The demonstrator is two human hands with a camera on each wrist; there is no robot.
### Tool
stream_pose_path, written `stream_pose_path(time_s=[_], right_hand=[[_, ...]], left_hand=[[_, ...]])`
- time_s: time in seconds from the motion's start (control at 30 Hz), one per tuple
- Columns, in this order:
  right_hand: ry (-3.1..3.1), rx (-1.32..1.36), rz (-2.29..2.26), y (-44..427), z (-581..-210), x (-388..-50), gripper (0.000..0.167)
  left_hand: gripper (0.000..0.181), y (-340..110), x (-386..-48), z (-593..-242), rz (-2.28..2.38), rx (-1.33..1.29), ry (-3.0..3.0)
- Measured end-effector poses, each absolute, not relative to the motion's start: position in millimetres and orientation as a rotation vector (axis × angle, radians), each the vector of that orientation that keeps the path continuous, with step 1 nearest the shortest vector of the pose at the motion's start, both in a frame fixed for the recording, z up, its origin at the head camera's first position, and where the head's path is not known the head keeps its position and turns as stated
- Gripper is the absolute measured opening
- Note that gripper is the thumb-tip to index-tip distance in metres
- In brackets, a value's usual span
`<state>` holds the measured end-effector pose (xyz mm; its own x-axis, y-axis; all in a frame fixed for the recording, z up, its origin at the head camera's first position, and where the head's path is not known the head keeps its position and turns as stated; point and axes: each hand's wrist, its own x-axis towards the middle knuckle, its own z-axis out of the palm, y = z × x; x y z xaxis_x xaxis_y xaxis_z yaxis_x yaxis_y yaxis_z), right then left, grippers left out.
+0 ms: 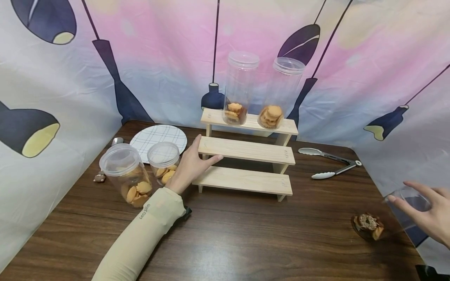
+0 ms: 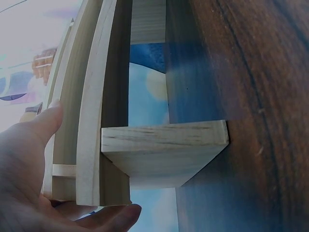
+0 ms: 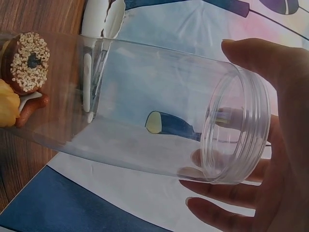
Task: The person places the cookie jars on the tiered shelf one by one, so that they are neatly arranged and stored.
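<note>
A three-step wooden stand [image 1: 246, 150] stands on the table, and my left hand [image 1: 191, 166] grips the left end of its middle step. In the left wrist view the thumb lies over that step, with the fingers [image 2: 126, 217] around its end. At the right table edge is a tall clear jar [image 3: 145, 96] with a nut-topped doughnut [image 1: 367, 221] and other pastries at its bottom. Around its top end curls my right hand [image 1: 434, 210], thumb on one side and fingers on the other. Two tall lidded jars, a left one [image 1: 240, 88] and a right one [image 1: 281, 93], hold cookies on the top step.
Left of the stand are a large cookie jar [image 1: 126, 175] and a smaller cookie jar [image 1: 163, 162]. Behind them lies a white checked plate [image 1: 158, 136]. White-tipped tongs [image 1: 332, 164] lie spread right of the stand. A patterned cloth [image 1: 168, 50] hangs behind the table.
</note>
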<state>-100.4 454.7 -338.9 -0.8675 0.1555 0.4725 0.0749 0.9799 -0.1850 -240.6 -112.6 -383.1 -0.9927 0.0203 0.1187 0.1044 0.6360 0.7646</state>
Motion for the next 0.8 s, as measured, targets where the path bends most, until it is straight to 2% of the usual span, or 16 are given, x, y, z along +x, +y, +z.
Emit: stream_pose_path(time_s=[0.13, 0.27, 0.47, 0.8], right_hand=[[-2.63, -0.153, 0.235, 433, -325, -92, 0.08], [-2.643, -0.165, 0.24, 449, -335, -98, 0.079], [-2.673, -0.189, 0.23, 431, -321, -91, 0.08], [-2.625, -0.179, 0.239, 437, -329, -95, 0.081]], left_hand=[[0.114, -113, -241, -383, -1.303, -0.107, -2.747], [0.115, -113, -240, -383, -1.304, -0.108, -2.746], [0.114, -113, -240, -383, -1.302, -0.106, -2.75], [0.115, -113, -240, -382, -1.292, -0.111, -2.748]])
